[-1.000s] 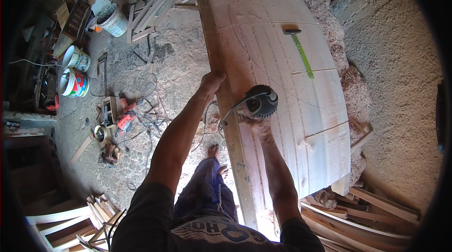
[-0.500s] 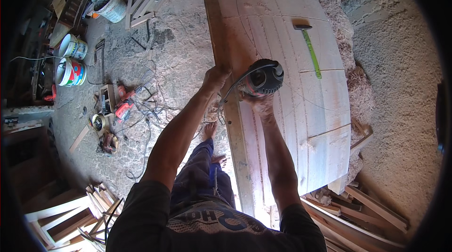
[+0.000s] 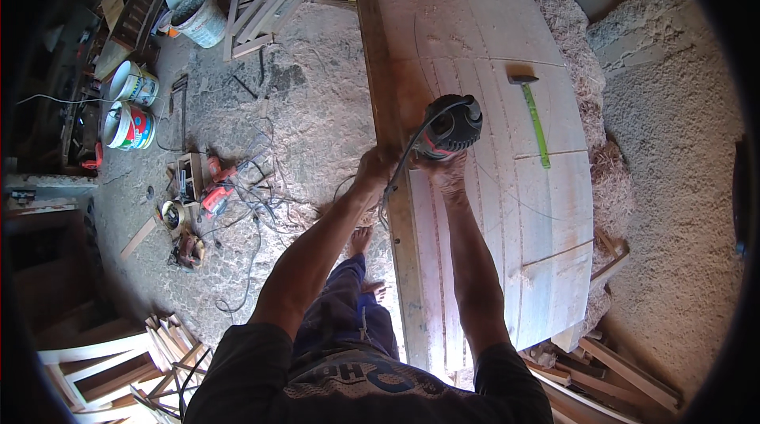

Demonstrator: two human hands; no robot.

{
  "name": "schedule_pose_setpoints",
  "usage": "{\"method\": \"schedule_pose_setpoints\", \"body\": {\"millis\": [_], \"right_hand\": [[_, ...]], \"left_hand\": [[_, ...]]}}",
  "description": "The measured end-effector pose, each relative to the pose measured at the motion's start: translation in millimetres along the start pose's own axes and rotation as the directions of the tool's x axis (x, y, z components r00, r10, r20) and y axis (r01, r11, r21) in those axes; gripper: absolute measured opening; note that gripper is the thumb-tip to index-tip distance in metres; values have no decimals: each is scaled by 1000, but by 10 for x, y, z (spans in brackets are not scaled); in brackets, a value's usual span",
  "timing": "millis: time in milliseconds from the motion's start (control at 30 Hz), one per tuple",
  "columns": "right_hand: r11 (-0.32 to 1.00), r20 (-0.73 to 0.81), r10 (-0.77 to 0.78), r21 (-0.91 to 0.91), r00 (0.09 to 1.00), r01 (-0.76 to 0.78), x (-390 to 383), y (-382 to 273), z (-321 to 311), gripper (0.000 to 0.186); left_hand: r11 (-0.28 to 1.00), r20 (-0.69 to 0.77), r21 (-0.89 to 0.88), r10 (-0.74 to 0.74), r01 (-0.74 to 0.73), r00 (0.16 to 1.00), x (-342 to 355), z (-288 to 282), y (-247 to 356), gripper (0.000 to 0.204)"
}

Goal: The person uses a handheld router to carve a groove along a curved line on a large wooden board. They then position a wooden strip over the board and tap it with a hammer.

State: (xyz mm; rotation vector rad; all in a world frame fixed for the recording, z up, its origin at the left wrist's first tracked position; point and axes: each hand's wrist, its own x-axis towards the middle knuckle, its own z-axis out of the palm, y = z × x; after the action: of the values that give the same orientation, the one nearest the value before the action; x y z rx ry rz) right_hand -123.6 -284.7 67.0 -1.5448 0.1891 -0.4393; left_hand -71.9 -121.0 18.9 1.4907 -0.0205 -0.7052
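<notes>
A corded router [image 3: 450, 127] with a black top and a reddish body stands on a wide panel of pale planks [image 3: 546, 202]. My right hand [image 3: 448, 173] is wrapped round its near side. Closed at the panel's left side, my left hand [image 3: 380, 167] grips the wooden edge beam [image 3: 404, 266]; its fingertips are hidden. The black cord [image 3: 393, 178] curves from the router's top down past my left hand. A hammer [image 3: 534, 119] with a green handle lies on the planks to the right. The router's base and bit are hidden.
Wood shavings [image 3: 609, 178] heap along the panel's right side. On the floor to the left lie a red power tool [image 3: 217, 196], tangled cords and a wooden toolbox [image 3: 188, 174]. Farther off stand buckets [image 3: 131, 127] and loose boards [image 3: 277, 8]. Timber [image 3: 633, 372] is stacked lower right.
The whole view has shifted, with the panel and hammer lower in it. Relative to the planks, the router and my right hand have moved farther away. My left hand keeps its place on the beam.
</notes>
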Motion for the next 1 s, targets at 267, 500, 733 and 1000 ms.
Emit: {"method": "schedule_pose_setpoints", "body": {"millis": [267, 500, 733, 1000], "right_hand": [[999, -11, -40, -2, 999, 40, 352, 163, 17, 61], [954, -20, 148, 266, 989, -138, 672, 407, 27, 61], [994, -32, 19, 110, 999, -15, 868, 261, 212, 60], [998, 37, -49, 37, 998, 47, 1220, 336, 146, 61]], "left_hand": [[999, -12, -50, 9, -10, 1000, -4, 54, -39, 32], [996, -48, 52, -64, 67, 997, -47, 75, 88, 21], [993, -57, 121, 1, 6, 998, -120, 10, 143, 43], [997, -2, 10, -78, 78, 997, 5, 45, -23, 24]]}}
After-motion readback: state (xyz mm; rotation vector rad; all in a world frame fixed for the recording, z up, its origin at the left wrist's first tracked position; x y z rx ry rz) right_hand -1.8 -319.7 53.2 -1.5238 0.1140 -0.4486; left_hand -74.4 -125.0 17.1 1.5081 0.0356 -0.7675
